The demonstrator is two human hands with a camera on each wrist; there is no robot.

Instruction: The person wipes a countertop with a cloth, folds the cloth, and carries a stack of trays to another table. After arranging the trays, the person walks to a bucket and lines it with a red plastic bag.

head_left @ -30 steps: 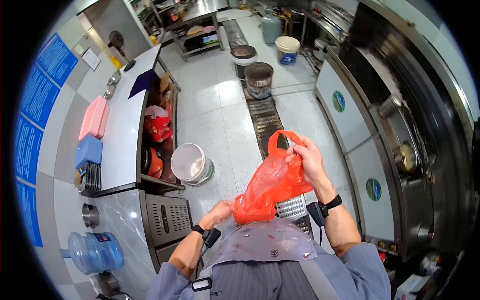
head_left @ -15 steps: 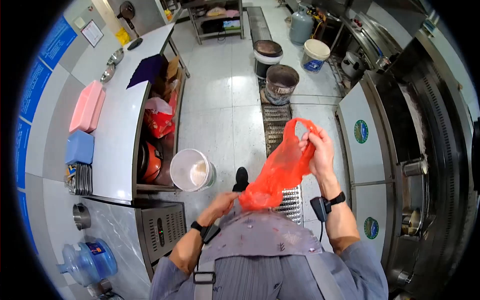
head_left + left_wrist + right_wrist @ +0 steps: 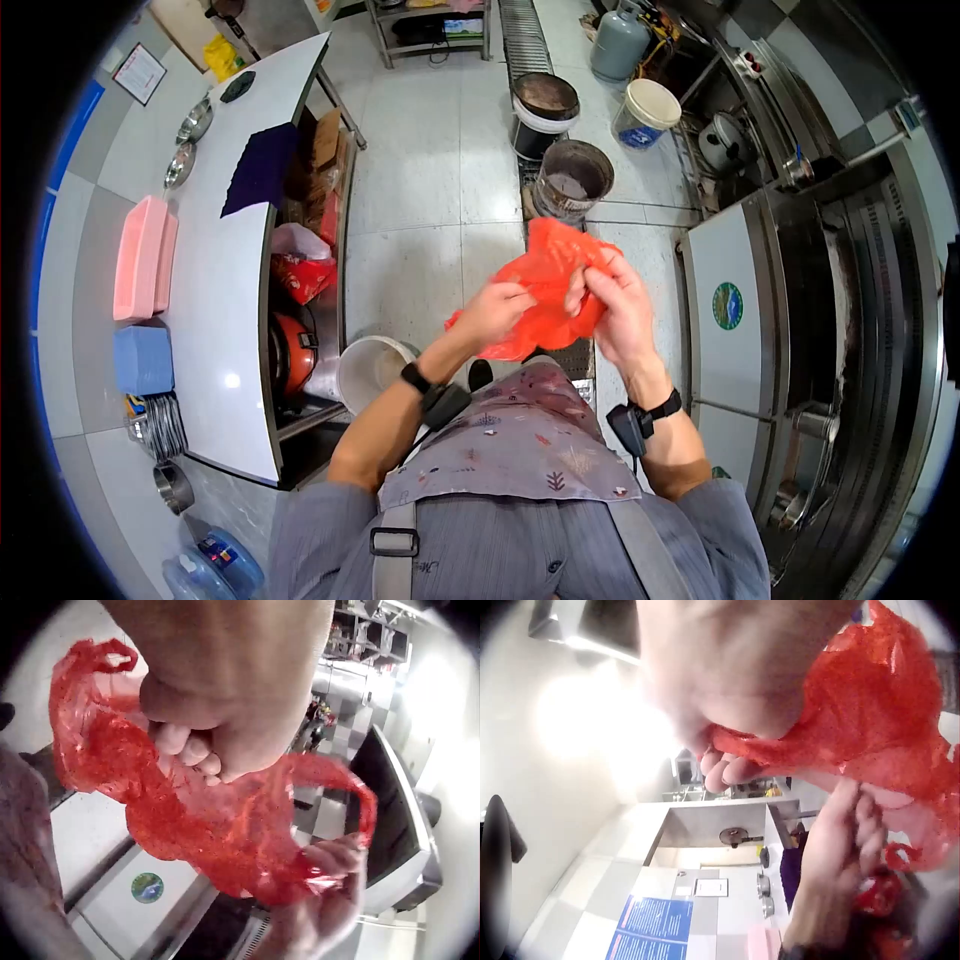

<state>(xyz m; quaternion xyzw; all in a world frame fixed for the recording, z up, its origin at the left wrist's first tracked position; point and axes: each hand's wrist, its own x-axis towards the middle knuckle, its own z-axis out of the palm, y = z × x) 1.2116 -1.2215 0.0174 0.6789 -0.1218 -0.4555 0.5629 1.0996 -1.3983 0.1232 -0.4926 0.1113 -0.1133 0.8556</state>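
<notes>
A thin red plastic bag is held up in front of the apron. My right hand grips it near one handle, its fingers curled over the plastic. On the other side, my left hand pinches the bag's edge with bent fingers. The left wrist view shows the crumpled bag stretched between both hands, one loop handle hanging beyond the left one. In the right wrist view a twisted strip of plastic runs through the right hand.
A white bucket stands on the floor at left, beside a table with trays and bowls. Dark buckets sit over the floor drain ahead. A steel cabinet lines the right side, with a gas cylinder beyond.
My left hand has risen from the bag's bottom to its side, level with the right hand. The bag has gone from hanging slantwise to being bunched higher between the hands.
</notes>
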